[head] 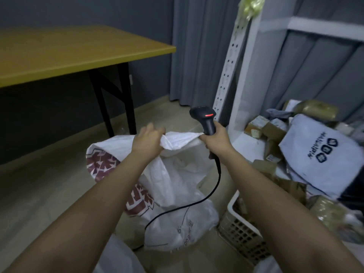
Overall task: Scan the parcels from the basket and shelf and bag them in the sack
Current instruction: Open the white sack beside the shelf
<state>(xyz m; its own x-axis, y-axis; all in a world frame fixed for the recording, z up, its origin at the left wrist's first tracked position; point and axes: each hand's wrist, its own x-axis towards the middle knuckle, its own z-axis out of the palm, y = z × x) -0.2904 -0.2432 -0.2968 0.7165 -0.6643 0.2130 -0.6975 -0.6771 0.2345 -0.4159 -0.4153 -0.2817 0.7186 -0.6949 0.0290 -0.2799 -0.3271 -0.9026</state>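
Note:
A white woven sack (177, 186) with red print stands on the floor in the middle of the view. My left hand (148, 139) grips the sack's rim and lifts it. My right hand (215, 137) holds a black barcode scanner (204, 119) with a red light on top, and its fingers also pinch the sack's rim. The scanner's black cable (212, 190) hangs down across the sack. Parcels lie piled on the low white shelf (246, 142) at the right, among them a large white mailer bag (323, 154) and small cardboard boxes (273, 129). A white plastic basket (242, 231) sits below my right forearm.
A yellow-topped table (69, 54) with black legs stands at the back left. Grey curtains (199, 48) hang behind. The shelf's white perforated upright (228, 67) rises just beyond the scanner. Beige floor (39, 190) spreads to the left of the sack.

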